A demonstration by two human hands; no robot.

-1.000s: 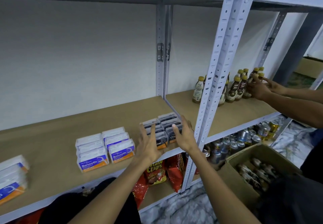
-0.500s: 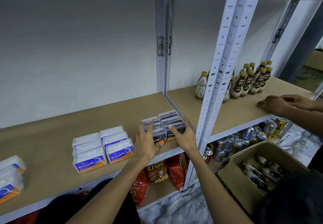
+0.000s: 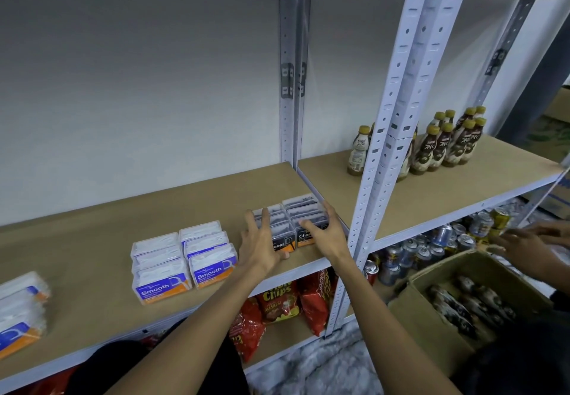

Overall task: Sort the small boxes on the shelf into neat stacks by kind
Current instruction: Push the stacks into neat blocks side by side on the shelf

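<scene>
Dark charcoal boxes (image 3: 300,206) stand in two rows of low stacks near the right end of the brown shelf board (image 3: 92,234). My left hand (image 3: 259,245) presses the left side of this group, thumb under the front box. My right hand (image 3: 324,231) clasps the right stack, fingers curled over its far side. White and blue "Smooth" boxes (image 3: 185,259) sit in two neat rows to the left. More of the blue and orange boxes (image 3: 18,308) are piled at the far left edge.
A perforated white upright post (image 3: 391,135) stands just right of my right hand. Brown bottles (image 3: 444,145) fill the neighbouring shelf. Below are cans (image 3: 431,240), chip bags (image 3: 277,299) and a cardboard box (image 3: 431,326). Another person's hands (image 3: 524,246) reach toward the cans.
Both my hands moved forward and closed in on the charcoal boxes from either side. The other person's hands dropped from the bottles to the cans.
</scene>
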